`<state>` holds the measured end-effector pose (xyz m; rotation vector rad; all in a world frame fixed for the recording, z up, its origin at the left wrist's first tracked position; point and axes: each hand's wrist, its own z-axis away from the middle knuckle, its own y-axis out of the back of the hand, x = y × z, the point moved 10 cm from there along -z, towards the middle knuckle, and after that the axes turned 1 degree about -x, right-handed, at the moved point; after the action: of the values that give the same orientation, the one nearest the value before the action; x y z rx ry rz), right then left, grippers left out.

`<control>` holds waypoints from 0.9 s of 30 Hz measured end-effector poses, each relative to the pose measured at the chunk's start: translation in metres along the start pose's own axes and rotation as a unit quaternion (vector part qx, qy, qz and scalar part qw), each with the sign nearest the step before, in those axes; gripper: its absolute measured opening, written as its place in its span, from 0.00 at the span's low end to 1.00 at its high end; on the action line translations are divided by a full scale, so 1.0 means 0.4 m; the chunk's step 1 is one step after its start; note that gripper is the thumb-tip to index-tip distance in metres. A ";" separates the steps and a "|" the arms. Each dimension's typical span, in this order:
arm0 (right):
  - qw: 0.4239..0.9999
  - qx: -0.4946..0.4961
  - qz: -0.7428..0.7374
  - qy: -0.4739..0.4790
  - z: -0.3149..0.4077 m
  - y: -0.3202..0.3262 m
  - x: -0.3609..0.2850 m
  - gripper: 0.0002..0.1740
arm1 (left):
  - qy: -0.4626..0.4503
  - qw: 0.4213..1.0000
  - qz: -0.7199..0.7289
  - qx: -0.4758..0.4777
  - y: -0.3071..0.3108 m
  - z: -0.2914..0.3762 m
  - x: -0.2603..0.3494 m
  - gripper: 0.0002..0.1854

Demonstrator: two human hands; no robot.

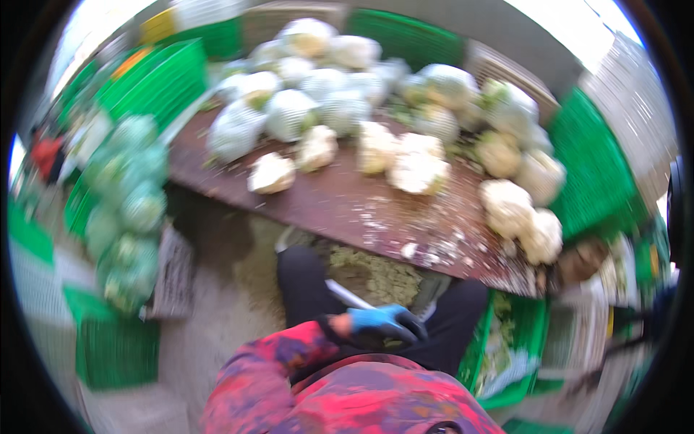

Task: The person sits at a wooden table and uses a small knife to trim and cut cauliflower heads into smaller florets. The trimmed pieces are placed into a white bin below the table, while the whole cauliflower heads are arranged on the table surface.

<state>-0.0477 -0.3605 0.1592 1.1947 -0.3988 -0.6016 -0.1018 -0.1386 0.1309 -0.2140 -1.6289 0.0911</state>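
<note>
My left hand [387,324], in a blue glove with dark fingers, is over my lap with its fingers curled. Just above it is a narrow white strip [349,297] shaped like a knife blade; blur hides whether the hand grips it. My right hand is out of view. Before me stands a reddish-brown table [320,209] strewn with white crumbs [428,252]. Bare trimmed cauliflower heads lie on it: one at the left [271,173], a large one [418,168] near the middle, others [507,206] at the right. Behind them are piled cauliflowers in white netting [293,114].
Green mesh sacks of vegetables [130,206] are stacked at the left. Green plastic crates [593,163] border the table. By my right leg, a green crate [534,342] holds leafy scraps. Cauliflower trimmings [382,274] cover the floor between my feet.
</note>
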 end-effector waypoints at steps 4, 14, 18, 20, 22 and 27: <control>0.997 -0.066 -0.018 -0.046 0.028 -0.050 0.025 0.16 | -0.067 0.965 -0.193 0.166 0.221 0.086 0.082 0.13; 0.890 -0.238 -0.378 -0.092 0.045 -0.137 0.074 0.19 | 0.068 0.710 -0.479 0.511 0.848 0.391 0.093 0.18; 0.758 -0.281 -0.583 -0.082 0.027 -0.135 0.060 0.17 | 0.175 0.660 -0.509 0.524 1.122 0.566 0.029 0.19; 0.728 -0.329 -0.591 -0.111 0.032 -0.158 0.068 0.16 | 0.218 0.653 -0.507 0.518 1.230 0.621 -0.007 0.19; 0.685 -0.351 -0.629 -0.109 0.033 -0.164 0.055 0.13 | 0.251 0.663 -0.499 0.498 1.311 0.655 -0.051 0.19; 0.656 -0.355 -0.657 -0.110 0.028 -0.184 0.048 0.09 | 0.209 0.492 -0.800 0.273 1.324 0.583 -0.086 0.14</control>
<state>-0.0555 -0.3985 0.0930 0.4346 0.6172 -1.9641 -0.2879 0.3896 -0.0191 1.6857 -0.6638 -0.8205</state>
